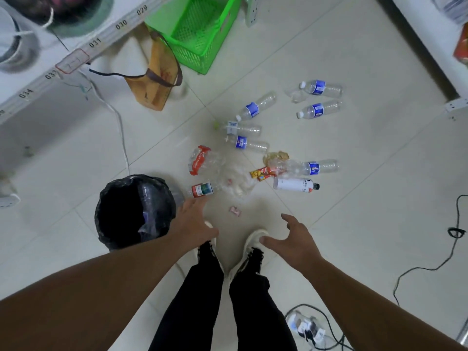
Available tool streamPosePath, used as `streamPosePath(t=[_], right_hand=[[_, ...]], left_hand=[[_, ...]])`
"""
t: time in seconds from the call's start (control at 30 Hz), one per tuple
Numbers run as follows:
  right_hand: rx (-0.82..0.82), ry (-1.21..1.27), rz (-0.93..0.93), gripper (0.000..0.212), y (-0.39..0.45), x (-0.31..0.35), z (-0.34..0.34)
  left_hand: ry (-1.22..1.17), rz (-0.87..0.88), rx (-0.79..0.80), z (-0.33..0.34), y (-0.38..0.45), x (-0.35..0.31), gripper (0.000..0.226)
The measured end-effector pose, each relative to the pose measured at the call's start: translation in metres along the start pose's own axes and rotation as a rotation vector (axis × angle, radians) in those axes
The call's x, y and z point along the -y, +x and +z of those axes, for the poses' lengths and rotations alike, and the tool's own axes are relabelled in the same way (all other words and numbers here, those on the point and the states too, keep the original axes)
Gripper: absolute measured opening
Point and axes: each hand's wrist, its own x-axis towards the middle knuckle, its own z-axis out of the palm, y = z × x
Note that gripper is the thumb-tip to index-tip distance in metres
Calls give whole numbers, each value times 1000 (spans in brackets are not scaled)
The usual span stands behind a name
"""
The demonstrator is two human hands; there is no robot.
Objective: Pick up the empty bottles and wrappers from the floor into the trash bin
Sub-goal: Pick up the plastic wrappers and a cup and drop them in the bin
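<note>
A trash bin point(106, 198) lined with a black bag stands on the floor at my left. Beside it lies a clear bottle with a red and green label point(202, 190). My left hand point(195, 221) stretches over it, fingers extended, fingertips at the bottle's near side. My right hand point(291, 239) hovers open above my shoes, holding nothing. Further out lie several blue-labelled clear bottles point(253, 109), a white bottle with a black cap point(295, 184), a crushed red-labelled bottle point(200, 159), a red and yellow snack wrapper point(263, 172), crumpled clear plastic point(238, 181) and a small pink wrapper point(235, 211).
A green plastic crate point(200, 29) and a brown bag point(157, 77) sit at the back by a numbered shelf edge point(76, 59). A white cable point(121, 138) runs down the left. Black cables point(430, 264) and a power strip point(306, 325) lie at the right.
</note>
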Motion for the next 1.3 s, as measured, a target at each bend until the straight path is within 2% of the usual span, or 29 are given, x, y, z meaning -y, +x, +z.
streamPosePath(t=[0.2,0.37,0.53,0.63,0.73,0.93,1.07,1.2,1.3], right_hand=[[43,-89,12,106,36,2,12],[71,-286,-2,106,89,-17,-2],[73,-409,36,108,164,-53,-29],[48,-482,13,108,219,-76,-38],[21,-553,-30,111,278,-91,-35],[-98,-706,-86,106,379,-139,-21],[-220,-814,-158,91,406,-164,2],[-173,-761,-149,82,412,-178,21],[-132,-661,-120,83,391,-177,27]], left_hand=[[-61,11,17,15,36,6,108],[-188,-31,-74,60,79,12,115],[-100,-84,-132,113,122,25,106],[81,-95,-165,144,159,32,105],[279,-120,-257,159,207,42,112],[408,-125,-362,183,292,72,132],[476,-37,-351,198,323,91,137],[389,4,-360,205,322,98,124],[360,-19,-324,200,301,93,124]])
